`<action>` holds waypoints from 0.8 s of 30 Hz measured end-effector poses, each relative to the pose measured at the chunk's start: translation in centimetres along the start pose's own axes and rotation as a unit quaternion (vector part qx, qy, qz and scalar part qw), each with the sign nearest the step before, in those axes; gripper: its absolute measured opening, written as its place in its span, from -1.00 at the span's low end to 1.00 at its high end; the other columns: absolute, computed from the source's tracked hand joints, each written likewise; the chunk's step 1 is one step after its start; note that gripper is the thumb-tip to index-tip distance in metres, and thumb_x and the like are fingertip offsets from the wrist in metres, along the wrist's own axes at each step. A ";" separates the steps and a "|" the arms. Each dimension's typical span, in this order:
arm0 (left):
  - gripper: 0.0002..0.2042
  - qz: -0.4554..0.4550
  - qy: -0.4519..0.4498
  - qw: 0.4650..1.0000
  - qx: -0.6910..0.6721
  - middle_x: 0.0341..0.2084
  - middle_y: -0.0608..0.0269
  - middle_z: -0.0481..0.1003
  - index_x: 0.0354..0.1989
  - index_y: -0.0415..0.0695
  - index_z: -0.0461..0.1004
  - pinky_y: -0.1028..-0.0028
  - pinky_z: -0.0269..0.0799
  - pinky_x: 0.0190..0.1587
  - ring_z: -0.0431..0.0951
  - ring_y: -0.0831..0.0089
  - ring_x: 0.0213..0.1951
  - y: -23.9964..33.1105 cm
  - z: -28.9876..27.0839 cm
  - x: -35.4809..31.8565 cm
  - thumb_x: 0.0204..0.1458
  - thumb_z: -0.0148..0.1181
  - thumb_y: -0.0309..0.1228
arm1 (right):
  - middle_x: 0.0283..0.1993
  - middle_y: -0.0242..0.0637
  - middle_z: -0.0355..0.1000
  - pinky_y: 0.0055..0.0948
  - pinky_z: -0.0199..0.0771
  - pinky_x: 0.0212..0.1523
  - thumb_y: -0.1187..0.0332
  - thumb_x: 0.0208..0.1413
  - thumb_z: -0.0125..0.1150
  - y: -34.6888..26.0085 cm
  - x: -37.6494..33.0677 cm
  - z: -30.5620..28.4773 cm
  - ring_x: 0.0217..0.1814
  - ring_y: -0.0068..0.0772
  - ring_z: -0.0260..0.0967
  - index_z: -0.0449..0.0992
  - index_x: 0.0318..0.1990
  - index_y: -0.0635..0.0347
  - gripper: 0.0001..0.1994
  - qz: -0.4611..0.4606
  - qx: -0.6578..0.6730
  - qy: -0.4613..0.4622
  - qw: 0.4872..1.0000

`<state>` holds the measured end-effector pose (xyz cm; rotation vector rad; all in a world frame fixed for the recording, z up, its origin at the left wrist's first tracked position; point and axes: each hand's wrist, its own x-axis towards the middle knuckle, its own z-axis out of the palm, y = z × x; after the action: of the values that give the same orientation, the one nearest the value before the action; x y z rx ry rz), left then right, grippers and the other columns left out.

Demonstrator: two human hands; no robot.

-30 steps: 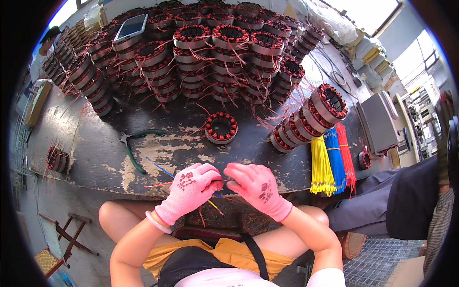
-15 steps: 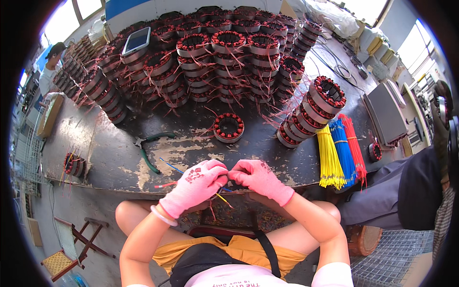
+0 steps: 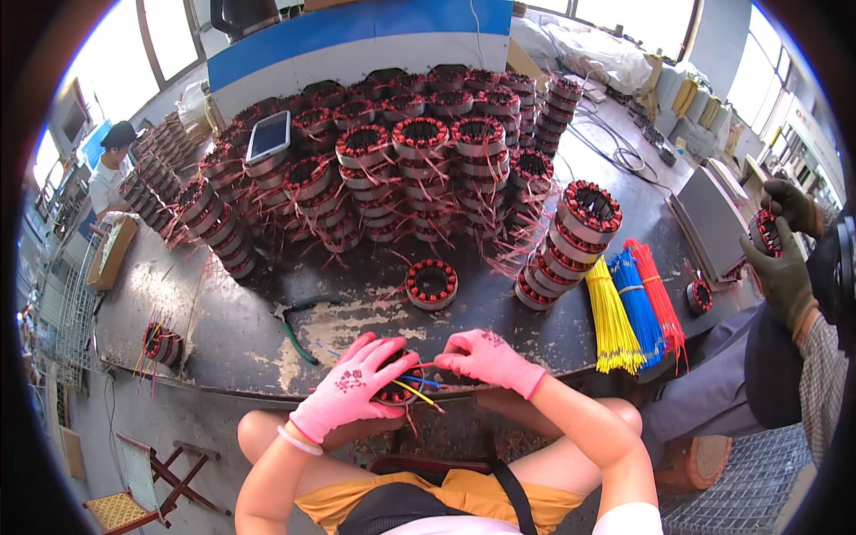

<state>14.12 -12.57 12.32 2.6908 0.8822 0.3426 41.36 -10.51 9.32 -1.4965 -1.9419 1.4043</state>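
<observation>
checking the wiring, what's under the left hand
Part of a ring, with blue wire and yellow wire jutting out to the right. The left hand covers its left side, so whatever is there cannot be seen.

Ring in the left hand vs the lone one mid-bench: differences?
Support: the held ring is in the left hand; the bench ring sits on the bench.
Leads: the held ring has yellow and blue leads sticking out; the bench ring shows neither colour.
Visibility: the held ring is partly covered; the bench ring is unobstructed.
Shared: both look ring-shaped with red windings.
</observation>
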 end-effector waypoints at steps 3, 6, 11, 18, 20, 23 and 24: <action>-0.20 -0.005 0.007 1.000 0.020 0.26 -0.04 0.30 0.33 -0.04 0.32 -0.01 0.10 0.41 0.32 0.02 0.28 -0.3 0.6 -0.1 -0.14 0.43 -0.07 | -0.45 -0.26 0.54 -0.37 0.46 -0.33 0.02 0.21 0.27 0.7 0.1 0.4 -0.42 -0.44 0.51 0.55 -0.33 0.25 -0.61 0.002 -0.017 0.011 1.000; -0.21 -0.003 0.017 1.000 -0.002 0.25 -0.04 0.31 0.33 -0.07 0.32 -0.01 0.12 0.39 0.32 0.02 0.28 0.3 0.2 0.0 -0.12 0.42 -0.07 | -0.45 -0.27 0.54 -0.40 0.46 -0.32 0.04 0.23 0.25 1.4 0.2 0.5 -0.41 -0.48 0.52 0.57 -0.31 0.24 -0.62 0.005 0.008 0.012 1.000; -0.25 -0.032 0.063 0.996 -0.061 0.31 -0.08 0.27 0.30 -0.09 0.36 0.09 0.13 0.39 0.27 -0.01 0.34 -1.0 -0.7 -1.9 -0.07 0.39 0.00 | -0.34 -0.41 0.56 -0.54 0.48 -0.30 0.26 0.33 0.10 2.1 -1.6 -0.7 -0.36 -0.63 0.45 0.58 -0.21 0.29 -0.75 0.042 0.146 0.080 0.985; -0.38 -0.578 0.081 0.808 0.079 -0.22 -0.03 0.63 -0.15 -0.23 0.56 0.15 0.48 0.04 0.64 -0.02 -0.11 -11.2 -0.7 -5.5 0.06 0.19 0.20 | -0.38 -0.44 0.51 -0.64 0.37 -0.39 0.30 0.35 0.07 0.1 -3.3 0.1 -0.36 -0.75 0.37 0.58 -0.16 0.25 -0.78 0.002 0.140 0.123 0.983; -0.39 -0.576 0.076 0.808 0.099 -0.23 -0.07 0.63 -0.23 -0.21 0.61 0.11 0.50 0.00 0.63 -0.03 -0.08 -12.5 -0.4 -4.9 0.00 0.19 0.21 | -0.33 -0.28 0.55 -0.49 0.46 -0.28 0.30 0.30 0.15 -1.8 -2.7 1.4 -0.31 -0.49 0.48 0.59 -0.15 0.24 -0.81 -0.041 0.074 0.134 0.987; -0.50 -0.571 0.123 0.808 0.077 -0.25 -0.11 0.64 -0.31 -0.24 0.63 0.12 0.51 -0.01 0.65 -0.01 -0.12 -14.5 0.0 -5.4 -0.06 0.27 0.05 | -0.24 -0.11 0.56 -0.30 0.51 -0.16 0.30 0.24 0.20 -4.6 -2.4 3.1 -0.18 -0.13 0.56 0.59 -0.16 0.22 -0.81 -0.171 -0.019 0.192 0.966; -0.53 -0.558 0.145 0.816 0.034 -0.29 -0.09 0.64 -0.35 -0.21 0.63 0.12 0.51 -0.02 0.64 -0.02 -0.13 -14.3 0.0 -5.7 -0.08 0.27 0.03 | -0.22 -0.12 0.57 -0.27 0.52 -0.14 0.28 0.24 0.20 -4.9 -2.5 3.5 -0.13 -0.08 0.55 0.59 -0.17 0.21 -0.81 -0.179 -0.033 0.200 0.963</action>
<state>1.97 -5.03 6.66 1.7031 2.3412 0.4160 37.13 -14.29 12.55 -1.2535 -1.8883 0.8197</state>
